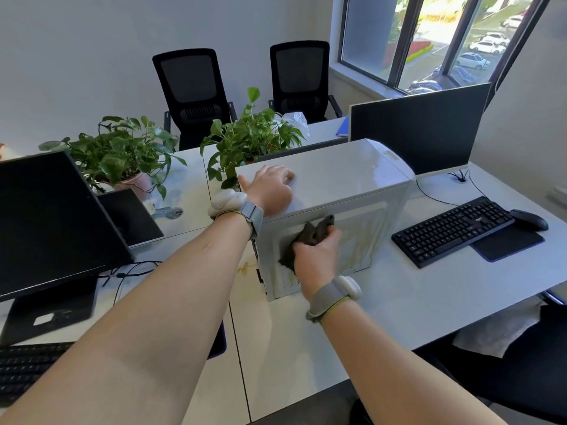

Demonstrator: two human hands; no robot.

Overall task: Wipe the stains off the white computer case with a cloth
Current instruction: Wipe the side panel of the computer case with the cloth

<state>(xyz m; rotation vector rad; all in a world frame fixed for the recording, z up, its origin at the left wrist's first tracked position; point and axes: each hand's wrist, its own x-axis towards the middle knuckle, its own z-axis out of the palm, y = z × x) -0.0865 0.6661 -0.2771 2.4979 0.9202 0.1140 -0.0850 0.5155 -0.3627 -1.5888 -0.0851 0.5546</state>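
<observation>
Your right hand point(317, 253) is bunched around a dark cloth point(310, 237), fingers curled over it and pressing it flat against the near side panel of the white computer case point(352, 179), so the wad gives you a firm pad to scrub with. Your left hand point(270, 188) lies on the top of the case toward its 9 o'clock end, fingers relaxed and spread, holding nothing; it looks placed there to brace the case against the sideways push of the wiping. The case stands upright on the desk point(399, 296), between the black monitor point(420, 127) at its 1 o'clock and the keyboard point(451, 230) at its 3 o'clock. Yellowish streaks point(362, 237) run down the panel at the 3 o'clock side of the cloth, and fainter marks sit at its 6 o'clock near the bottom edge, so most of the panel seems left to clean. A brownish spot point(244, 268) also marks the desk beside the case's lower corner.
</observation>
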